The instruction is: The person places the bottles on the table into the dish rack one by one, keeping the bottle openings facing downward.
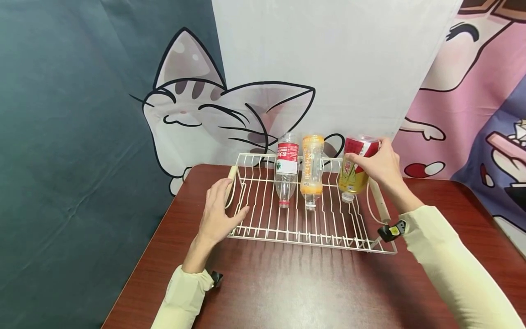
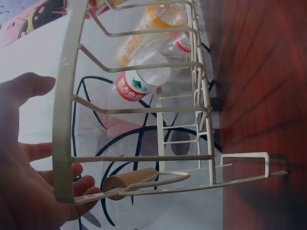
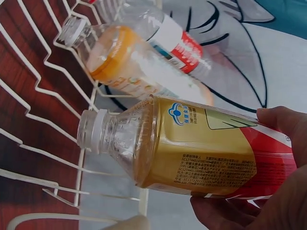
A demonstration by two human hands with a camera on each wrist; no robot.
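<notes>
My right hand (image 1: 384,162) grips a red and gold plastic bottle (image 1: 354,169) near its base. The bottle is tilted, its uncapped neck pointing down over the right part of a cream wire rack (image 1: 263,233). Up close in the right wrist view, the gold label of that bottle (image 3: 206,148) shows. Two more bottles stand neck-down in the rack: a clear bottle with a red and white label (image 1: 286,157) and a clear bottle with orange print (image 1: 312,169). At the rack's left side, my left hand (image 1: 215,214) has its thumb spread, fingers by the wooden handle (image 2: 129,182); contact is unclear.
The rack stands on a dark red-brown table (image 1: 287,283). Right behind it hangs a cloth backdrop (image 1: 263,55) with a cartoon cat. A second handle (image 1: 380,201) is on the rack's right side, below my right wrist.
</notes>
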